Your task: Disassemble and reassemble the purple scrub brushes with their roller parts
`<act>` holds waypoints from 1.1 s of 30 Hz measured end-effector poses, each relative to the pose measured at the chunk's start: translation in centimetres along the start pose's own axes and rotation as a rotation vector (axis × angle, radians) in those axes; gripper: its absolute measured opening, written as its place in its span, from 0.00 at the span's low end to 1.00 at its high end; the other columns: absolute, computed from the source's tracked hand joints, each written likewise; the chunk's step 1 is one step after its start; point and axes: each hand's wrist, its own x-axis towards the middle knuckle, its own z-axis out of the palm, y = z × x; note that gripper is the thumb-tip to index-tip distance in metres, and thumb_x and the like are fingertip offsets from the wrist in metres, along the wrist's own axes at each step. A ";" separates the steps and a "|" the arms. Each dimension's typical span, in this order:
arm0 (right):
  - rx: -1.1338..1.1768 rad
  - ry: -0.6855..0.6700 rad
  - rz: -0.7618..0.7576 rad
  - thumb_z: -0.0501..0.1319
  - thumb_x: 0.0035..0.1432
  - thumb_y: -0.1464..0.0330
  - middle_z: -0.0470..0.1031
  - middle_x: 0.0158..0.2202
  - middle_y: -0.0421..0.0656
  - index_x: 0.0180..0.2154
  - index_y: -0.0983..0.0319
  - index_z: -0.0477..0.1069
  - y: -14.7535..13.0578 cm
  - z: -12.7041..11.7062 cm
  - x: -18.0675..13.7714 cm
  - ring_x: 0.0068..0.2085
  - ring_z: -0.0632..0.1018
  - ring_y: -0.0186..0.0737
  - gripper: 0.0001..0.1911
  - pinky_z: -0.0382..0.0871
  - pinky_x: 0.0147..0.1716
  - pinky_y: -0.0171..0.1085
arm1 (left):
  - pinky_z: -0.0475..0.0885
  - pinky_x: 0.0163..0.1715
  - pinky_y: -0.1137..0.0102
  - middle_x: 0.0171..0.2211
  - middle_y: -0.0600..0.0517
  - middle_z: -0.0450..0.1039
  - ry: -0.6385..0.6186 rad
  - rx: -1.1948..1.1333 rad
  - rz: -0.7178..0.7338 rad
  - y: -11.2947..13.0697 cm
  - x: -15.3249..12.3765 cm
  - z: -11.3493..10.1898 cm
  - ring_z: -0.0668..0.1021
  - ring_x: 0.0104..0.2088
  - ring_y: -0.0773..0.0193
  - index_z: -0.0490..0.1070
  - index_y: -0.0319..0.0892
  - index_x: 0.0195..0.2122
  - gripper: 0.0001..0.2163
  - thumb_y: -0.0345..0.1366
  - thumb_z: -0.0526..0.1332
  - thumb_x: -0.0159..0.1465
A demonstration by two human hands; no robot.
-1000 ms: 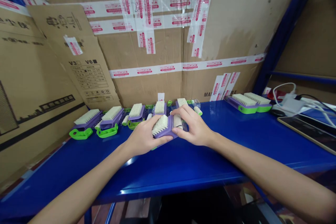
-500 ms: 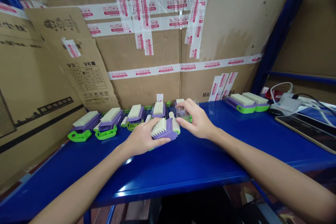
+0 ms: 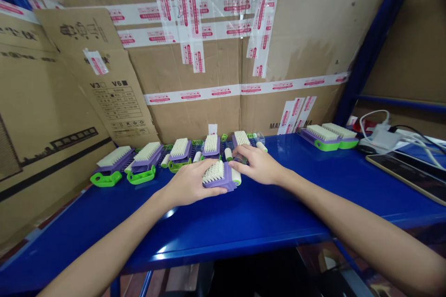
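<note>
A purple brush (image 3: 214,172) with cream bristles is gripped in my left hand (image 3: 190,183), thumb along its near edge and fingers over the far side. At its right end sits a white roller with a green end (image 3: 236,176). My right hand (image 3: 258,163) is curled just past that end, its fingertips on a clear plastic piece (image 3: 243,159) partly hidden by the fingers. Its index finger and thumb are close to the brush's right corner; whether they touch it is hard to tell.
Several similar brushes (image 3: 147,152) with green handles line the back of the blue shelf (image 3: 216,222), with loose white rollers (image 3: 197,157) among them. Two more brushes (image 3: 322,133) lie at right, near white cables (image 3: 381,135) and a tablet-like device (image 3: 407,171). Cardboard (image 3: 195,120) walls the back.
My right hand has moved left and slightly down with the clear piece, closer to the held brush. That uncovers the brush behind it. The held brush has shifted slightly right and down.
</note>
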 end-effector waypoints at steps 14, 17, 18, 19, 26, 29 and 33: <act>0.010 -0.011 0.008 0.55 0.76 0.48 0.79 0.43 0.48 0.46 0.59 0.73 0.4 -0.1 0.1 0.42 0.79 0.48 0.21 0.72 0.46 0.47 | 0.78 0.54 0.51 0.59 0.44 0.82 0.024 0.022 -0.063 0.2 0.0 0.3 0.84 0.54 0.41 0.72 0.48 0.65 0.35 0.64 0.68 0.64; 0.014 -0.016 0.022 0.55 0.76 0.48 0.79 0.45 0.49 0.47 0.59 0.72 0.4 -0.2 0.1 0.44 0.80 0.49 0.21 0.73 0.47 0.48 | 0.78 0.54 0.51 0.58 0.45 0.82 0.038 0.018 -0.068 0.1 0.0 0.3 0.85 0.53 0.42 0.72 0.49 0.66 0.35 0.63 0.68 0.64; 0.019 -0.019 0.027 0.55 0.76 0.48 0.79 0.46 0.49 0.48 0.59 0.72 0.3 -0.3 0.1 0.45 0.80 0.50 0.22 0.73 0.48 0.49 | 0.79 0.53 0.52 0.58 0.45 0.82 0.040 0.018 -0.068 0.1 -0.1 0.2 0.85 0.52 0.42 0.72 0.49 0.66 0.35 0.63 0.68 0.64; 0.025 -0.024 0.034 0.54 0.76 0.48 0.79 0.47 0.49 0.48 0.59 0.71 0.2 -0.4 0.1 0.46 0.80 0.50 0.22 0.73 0.49 0.50 | 0.79 0.53 0.52 0.57 0.45 0.82 0.043 0.018 -0.065 0.0 -0.1 0.3 0.85 0.51 0.42 0.72 0.48 0.66 0.35 0.63 0.68 0.64; 0.078 -0.021 0.069 0.53 0.77 0.48 0.78 0.53 0.51 0.52 0.59 0.70 -0.2 -0.9 0.1 0.52 0.80 0.51 0.22 0.72 0.55 0.50 | 0.79 0.55 0.50 0.55 0.42 0.83 0.149 0.021 -0.047 -0.6 -0.2 0.7 0.85 0.51 0.43 0.72 0.44 0.66 0.37 0.64 0.69 0.63; 0.107 -0.030 0.085 0.50 0.78 0.49 0.77 0.56 0.52 0.54 0.59 0.69 -0.3 -1.0 0.1 0.55 0.79 0.52 0.23 0.71 0.57 0.52 | 0.80 0.54 0.51 0.55 0.41 0.83 0.207 0.001 -0.042 -0.7 -0.2 0.9 0.85 0.51 0.43 0.73 0.44 0.65 0.37 0.64 0.69 0.63; 0.152 -0.015 0.082 0.48 0.79 0.49 0.76 0.60 0.53 0.57 0.58 0.66 -0.4 -1.0 0.1 0.58 0.78 0.53 0.23 0.70 0.60 0.54 | 0.81 0.47 0.55 0.53 0.42 0.83 0.254 -0.034 -0.031 -0.4 -0.2 0.7 0.86 0.47 0.45 0.75 0.43 0.60 0.34 0.63 0.70 0.62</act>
